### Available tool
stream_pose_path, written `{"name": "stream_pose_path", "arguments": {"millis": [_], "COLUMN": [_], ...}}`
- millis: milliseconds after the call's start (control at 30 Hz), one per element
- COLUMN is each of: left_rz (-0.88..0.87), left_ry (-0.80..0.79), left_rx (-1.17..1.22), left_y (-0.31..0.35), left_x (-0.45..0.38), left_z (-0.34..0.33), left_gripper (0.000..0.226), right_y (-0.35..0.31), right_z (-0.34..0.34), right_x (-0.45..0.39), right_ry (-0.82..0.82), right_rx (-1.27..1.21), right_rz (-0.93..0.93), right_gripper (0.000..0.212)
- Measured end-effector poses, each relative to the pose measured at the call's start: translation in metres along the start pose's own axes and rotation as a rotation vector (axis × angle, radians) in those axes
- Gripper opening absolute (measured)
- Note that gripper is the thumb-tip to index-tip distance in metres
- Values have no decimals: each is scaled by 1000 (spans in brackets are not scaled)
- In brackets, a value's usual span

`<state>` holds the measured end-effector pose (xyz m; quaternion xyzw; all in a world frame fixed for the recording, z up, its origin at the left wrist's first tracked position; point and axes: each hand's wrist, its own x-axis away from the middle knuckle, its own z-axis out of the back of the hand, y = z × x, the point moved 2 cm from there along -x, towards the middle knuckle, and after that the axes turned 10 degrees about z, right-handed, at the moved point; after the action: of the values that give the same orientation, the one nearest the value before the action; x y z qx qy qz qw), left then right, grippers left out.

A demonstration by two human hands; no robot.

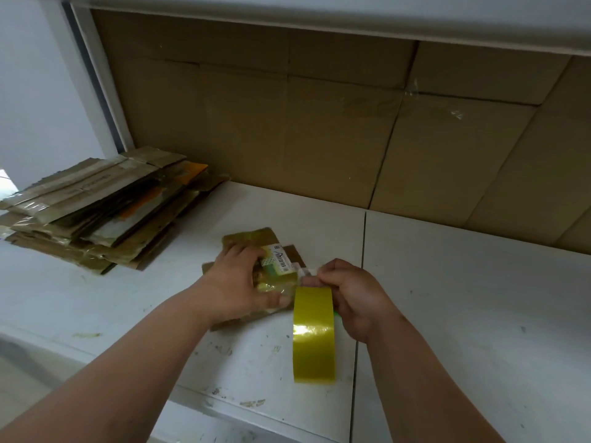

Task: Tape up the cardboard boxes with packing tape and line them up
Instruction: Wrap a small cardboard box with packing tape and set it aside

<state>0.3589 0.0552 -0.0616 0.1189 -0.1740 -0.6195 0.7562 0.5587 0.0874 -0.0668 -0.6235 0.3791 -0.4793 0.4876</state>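
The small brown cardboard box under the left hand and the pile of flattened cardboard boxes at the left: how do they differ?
The small brown cardboard box is single and lies in the middle of the white table; the pile of flattened cardboard boxes holds many, stacked at the far left. The left hand holds the small box while the right hand holds the yellow tape roll beside it; no hand touches the pile. Both are worn brown cardboard with old tape.

Both forearms come in from the lower edge bare, with no sleeve showing up to where the picture cuts them off. The left hand [238, 282] and the right hand [358, 298] are ungloved. The wrists and the fingers that show carry no watch, band or ring.
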Motion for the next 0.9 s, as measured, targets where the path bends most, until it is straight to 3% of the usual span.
{"name": "stream_pose_path", "arguments": {"millis": [233,433,500,600,700,767,833,900], "left_rz": [-87,-138,-157,-88,24,29,9,-21], "left_ry": [52,138,107,-59,11,64,100,31], "left_rx": [-139,-128,-72,29,239,515,597,576], "left_y": [-25,-25,-30,-30,-19,-5,6,14], "left_x": [-2,-2,-3,4,18,28,37,44], "left_z": [-3,-5,-8,-1,19,29,31,33], "left_gripper": [83,81,92,102,79,42,10,8], "right_y": [11,8,8,9,8,6,4,2], "right_z": [-9,-12,-13,-15,-18,-20,-23,-26], "right_x": [10,16,18,19,21,23,25,26], "right_ry": [-74,-71,-81,-94,-117,-146,-178,-214], "right_rx": [-172,-145,-132,-134,-105,-72,-58,-50], "right_rz": [-60,31,64,91,125,164,200,233], "right_gripper": [17,17,18,23,26,24,20,18]}}
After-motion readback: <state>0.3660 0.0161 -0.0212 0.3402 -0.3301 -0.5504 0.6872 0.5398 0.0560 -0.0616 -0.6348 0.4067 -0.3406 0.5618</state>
